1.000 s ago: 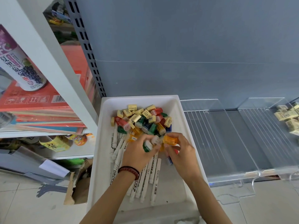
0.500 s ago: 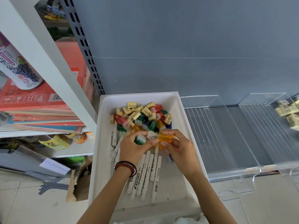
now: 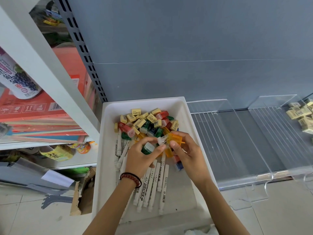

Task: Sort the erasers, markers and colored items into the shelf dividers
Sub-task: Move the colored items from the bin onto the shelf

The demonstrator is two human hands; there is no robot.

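Note:
A white bin [image 3: 108,150] holds yellow erasers [image 3: 151,117], red, green and orange colored items [image 3: 128,130] and several white markers [image 3: 153,184]. My left hand [image 3: 138,158] curls round a green item with a white cap [image 3: 147,148]. My right hand [image 3: 188,153] pinches an orange item [image 3: 176,138] just above the pile; more colored items show under its palm. Both hands meet over the bin's middle. Clear shelf dividers [image 3: 237,141] stand to the right, and the far right one holds yellow erasers [image 3: 299,114].
A white shelf post [image 3: 50,78] and stacked red boxes [image 3: 33,106] with a grape drink can [image 3: 18,78] are at the left. A torn cardboard box [image 3: 83,192] lies on the tiled floor. The grey back panel [image 3: 186,48] rises behind the bin.
Both hands rose a little from the pile and drew together with the green and orange items. The camera dipped and came back.

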